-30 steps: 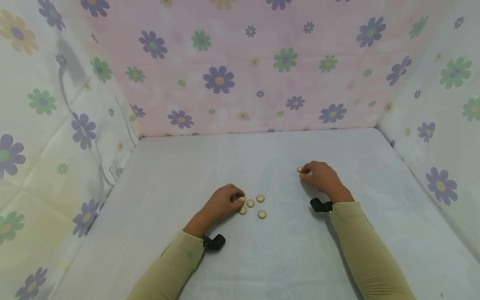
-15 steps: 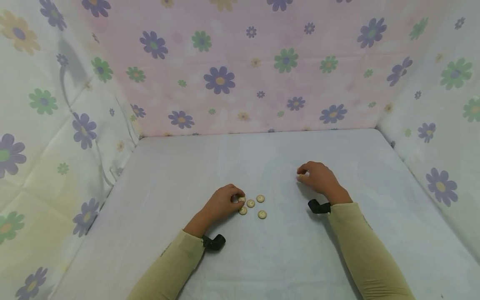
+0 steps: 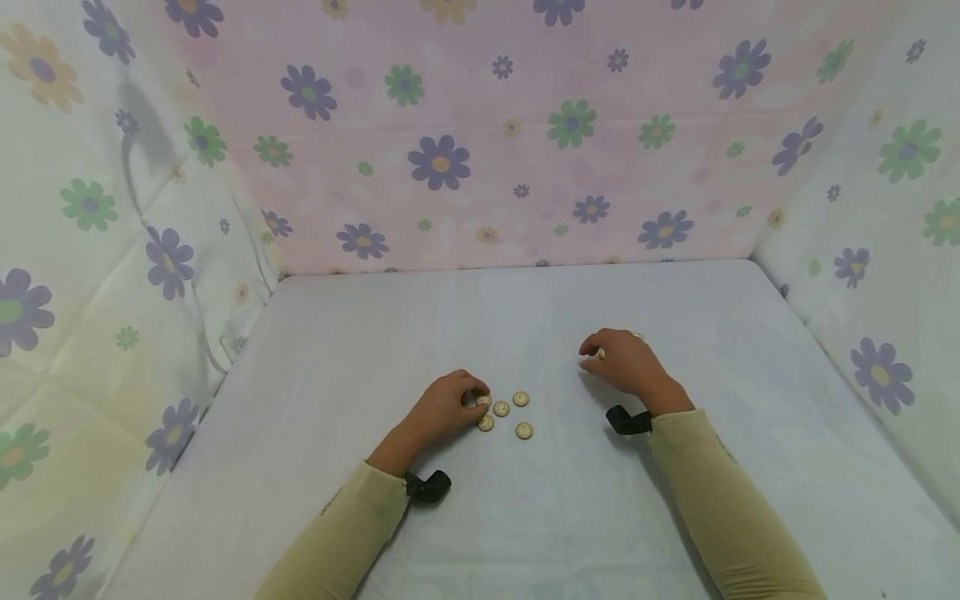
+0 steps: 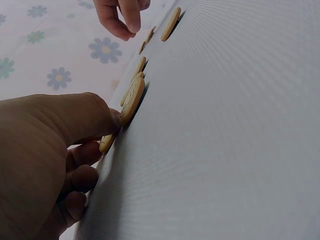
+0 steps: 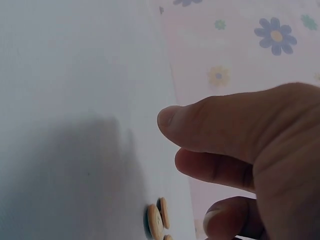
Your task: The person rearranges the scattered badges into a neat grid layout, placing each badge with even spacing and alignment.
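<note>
My left hand [image 3: 442, 408] rests at the left end of a loose group of small round wooden buttons. Its thumb and fingers pinch a button [image 3: 483, 401] lying on the cloth. Right beside the thumb lies another button [image 4: 132, 100]; several more, such as one button [image 3: 524, 431], lie flat to the right. My right hand [image 3: 626, 360] hovers farther back on the right, thumb and forefinger apart with nothing between them. Below its fingers in the right wrist view, buttons [image 5: 155, 222] lie close together on the cloth. In the head view the hand mostly hides them.
A white cloth [image 3: 375, 333] covers the table. Flower-print fabric walls [image 3: 487, 125] stand at the back and both sides. Black wrist cameras [image 3: 429, 487] stick out from both wrists.
My right hand has let go of the buttons at the back right and shifted left and slightly toward me, above the cloth. The left hand stays in place.
</note>
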`<state>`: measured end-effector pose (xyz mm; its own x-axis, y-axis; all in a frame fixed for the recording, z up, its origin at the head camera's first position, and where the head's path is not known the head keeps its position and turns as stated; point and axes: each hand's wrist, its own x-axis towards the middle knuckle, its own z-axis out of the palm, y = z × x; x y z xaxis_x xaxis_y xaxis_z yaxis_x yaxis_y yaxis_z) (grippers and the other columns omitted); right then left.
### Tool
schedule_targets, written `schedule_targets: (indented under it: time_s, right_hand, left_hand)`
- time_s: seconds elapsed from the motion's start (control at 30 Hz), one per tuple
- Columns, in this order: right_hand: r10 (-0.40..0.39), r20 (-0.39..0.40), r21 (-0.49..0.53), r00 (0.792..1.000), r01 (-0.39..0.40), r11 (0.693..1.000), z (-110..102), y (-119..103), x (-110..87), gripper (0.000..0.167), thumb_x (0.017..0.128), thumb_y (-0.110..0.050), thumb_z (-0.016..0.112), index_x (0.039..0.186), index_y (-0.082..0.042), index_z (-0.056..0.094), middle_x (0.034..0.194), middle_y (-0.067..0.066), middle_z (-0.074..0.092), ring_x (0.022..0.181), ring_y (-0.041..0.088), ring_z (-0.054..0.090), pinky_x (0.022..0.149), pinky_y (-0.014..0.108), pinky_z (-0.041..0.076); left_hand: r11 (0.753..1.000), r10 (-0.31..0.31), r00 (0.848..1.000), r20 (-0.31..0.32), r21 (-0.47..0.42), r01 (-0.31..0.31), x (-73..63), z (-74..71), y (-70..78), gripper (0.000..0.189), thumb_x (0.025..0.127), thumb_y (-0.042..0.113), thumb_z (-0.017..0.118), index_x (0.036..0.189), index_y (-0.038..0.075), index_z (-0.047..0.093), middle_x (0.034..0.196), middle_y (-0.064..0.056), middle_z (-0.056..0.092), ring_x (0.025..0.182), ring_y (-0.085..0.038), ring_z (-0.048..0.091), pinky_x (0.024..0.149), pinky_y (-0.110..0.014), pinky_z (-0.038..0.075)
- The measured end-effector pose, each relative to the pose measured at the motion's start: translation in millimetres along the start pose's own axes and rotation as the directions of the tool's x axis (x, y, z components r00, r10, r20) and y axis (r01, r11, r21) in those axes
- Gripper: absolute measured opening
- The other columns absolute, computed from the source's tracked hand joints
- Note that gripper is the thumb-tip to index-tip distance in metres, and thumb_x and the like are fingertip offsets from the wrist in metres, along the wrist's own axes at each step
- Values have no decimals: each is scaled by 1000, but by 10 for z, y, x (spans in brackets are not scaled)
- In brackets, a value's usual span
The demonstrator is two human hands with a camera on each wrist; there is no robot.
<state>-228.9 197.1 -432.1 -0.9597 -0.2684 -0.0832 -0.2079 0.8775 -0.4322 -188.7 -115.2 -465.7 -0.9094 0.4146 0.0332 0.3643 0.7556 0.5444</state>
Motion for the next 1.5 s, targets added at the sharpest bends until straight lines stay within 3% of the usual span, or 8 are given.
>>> schedule_targets:
  time_s: [0.33,0.77,1.5]
  right_hand:
    - [-41,18,-28,999,41,999,55,-207,-42,24,89,-27,69,110,-15,70,108,3,68,102,24,60,90,43,49]
    - [-156,50,-51,986,159,986,158,-389,-74,21,89,-28,69,107,-18,71,104,-3,67,99,16,62,88,38,50]
    - [-289,158,-51,944,300,953,309,-681,-170,17,89,-24,68,105,-22,72,107,-8,66,102,14,62,89,36,49]
  left_hand:
    - [1000,5,1000,-4,-7,-5,0,11,-13,19,87,23,71,104,14,72,97,3,63,77,-8,50,69,-25,43]
    - [1000,20,1000,-9,-9,-20,0,17,-29,19,87,23,72,104,14,72,99,3,64,77,-7,50,70,-25,44]
    - [1000,12,1000,-1,-2,-12,17,18,-37,20,87,24,72,104,14,72,98,3,64,78,-8,51,71,-26,45]
